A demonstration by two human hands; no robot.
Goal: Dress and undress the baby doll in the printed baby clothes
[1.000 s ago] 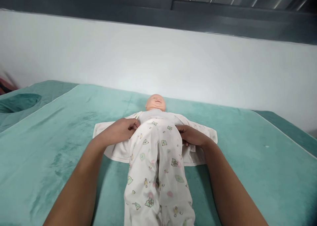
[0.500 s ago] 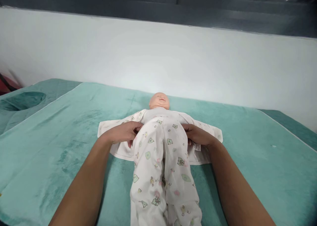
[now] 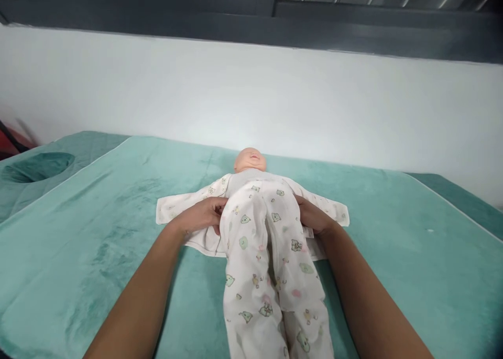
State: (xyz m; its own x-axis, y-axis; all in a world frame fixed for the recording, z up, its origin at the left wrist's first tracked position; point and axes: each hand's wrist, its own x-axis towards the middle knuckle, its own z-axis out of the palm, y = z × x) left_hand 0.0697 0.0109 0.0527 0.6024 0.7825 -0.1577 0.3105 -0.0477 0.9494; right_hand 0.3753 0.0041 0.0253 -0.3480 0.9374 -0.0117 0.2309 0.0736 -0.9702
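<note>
A baby doll (image 3: 250, 161) lies on its back on a teal towel-covered bed (image 3: 98, 228), head toward the wall. It wears white printed trousers (image 3: 267, 264) with small green bears, and an open white top (image 3: 173, 209) is spread flat under it. My left hand (image 3: 201, 216) grips the trousers' waistband at the doll's left-of-frame side, fingers curled. My right hand (image 3: 314, 216) is curled on the waistband at the other side, fingers partly hidden by cloth.
A white wall (image 3: 251, 97) with a dark window frame (image 3: 251, 13) runs behind the bed. A dark teal cushion or hollow (image 3: 35, 166) lies at the far left, with something red at the left edge (image 3: 10, 139).
Both hands have stayed on the waistband at the doll's sides. The trousers' waist sits slightly higher on the doll's body. The view has shifted a little.
</note>
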